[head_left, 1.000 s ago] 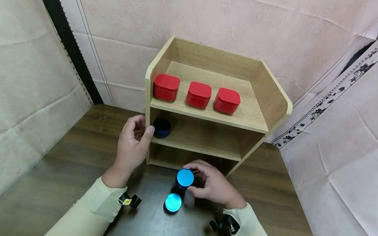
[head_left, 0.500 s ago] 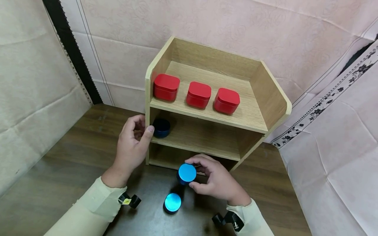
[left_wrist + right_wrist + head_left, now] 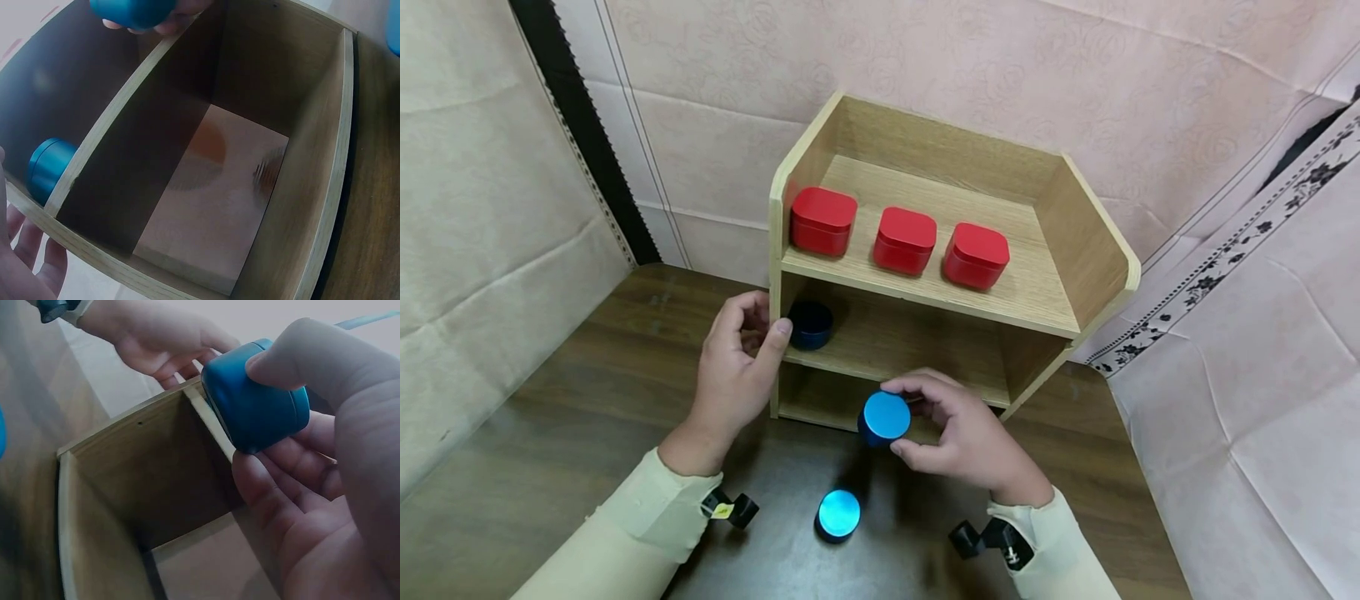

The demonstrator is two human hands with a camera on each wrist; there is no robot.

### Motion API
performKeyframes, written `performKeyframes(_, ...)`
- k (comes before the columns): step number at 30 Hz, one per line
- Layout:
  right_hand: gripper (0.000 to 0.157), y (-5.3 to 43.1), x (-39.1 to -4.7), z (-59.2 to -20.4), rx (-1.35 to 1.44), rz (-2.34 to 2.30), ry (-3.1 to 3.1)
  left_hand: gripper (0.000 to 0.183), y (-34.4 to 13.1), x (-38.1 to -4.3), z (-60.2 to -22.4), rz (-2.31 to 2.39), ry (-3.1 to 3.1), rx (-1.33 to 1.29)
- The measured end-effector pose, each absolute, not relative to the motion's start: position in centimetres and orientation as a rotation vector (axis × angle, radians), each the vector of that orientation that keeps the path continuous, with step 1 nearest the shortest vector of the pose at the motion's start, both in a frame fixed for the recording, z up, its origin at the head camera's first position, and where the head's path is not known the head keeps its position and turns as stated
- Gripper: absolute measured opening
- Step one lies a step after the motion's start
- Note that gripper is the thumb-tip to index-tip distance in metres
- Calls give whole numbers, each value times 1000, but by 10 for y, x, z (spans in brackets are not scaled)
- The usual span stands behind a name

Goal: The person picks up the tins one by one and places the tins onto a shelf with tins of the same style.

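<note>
My right hand (image 3: 958, 429) pinches a blue round tin (image 3: 886, 416) between thumb and fingers, held off the table in front of the wooden shelf (image 3: 925, 308). In the right wrist view the blue tin (image 3: 253, 397) is tilted and seen from its side. My left hand (image 3: 735, 371) grips the shelf's left side panel, thumb at the front edge and curled fingers along the outside. Just inside that panel, a dark blue tin (image 3: 811, 326) sits on the middle board. Another blue-topped tin (image 3: 838, 516) stands on the table between my forearms.
Three red rounded boxes (image 3: 906, 241) stand in a row along the front of the top board. The brown table (image 3: 587, 400) surrounds the shelf, with a pale cloth (image 3: 962, 67) behind it. Both wrists wear small black cameras (image 3: 730, 508).
My right hand has carried its blue tin up and to the right, toward the shelf, away from the tin on the table. The left hand stays where it was.
</note>
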State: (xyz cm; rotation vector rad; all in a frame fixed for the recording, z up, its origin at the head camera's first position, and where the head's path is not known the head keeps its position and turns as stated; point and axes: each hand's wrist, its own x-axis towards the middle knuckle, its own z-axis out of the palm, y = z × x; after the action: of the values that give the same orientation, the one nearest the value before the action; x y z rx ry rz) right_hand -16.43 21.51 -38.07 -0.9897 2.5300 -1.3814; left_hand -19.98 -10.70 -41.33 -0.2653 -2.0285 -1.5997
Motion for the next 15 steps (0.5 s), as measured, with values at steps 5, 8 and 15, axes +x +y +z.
performKeyframes(5,60,215,-170,-369,-1004,-1376,2529,38,-108,-200,-414,-1609,-2022,-270)
performKeyframes(8,61,216,-174,-363,-1000,-1366,2537,38,-108,-201,-414,-1622,-2010,-276)
performKeyframes(15,65,218,-183,-352,-926,-1353,2539,37,-108,-202,-415,-1621,-2008,-277)
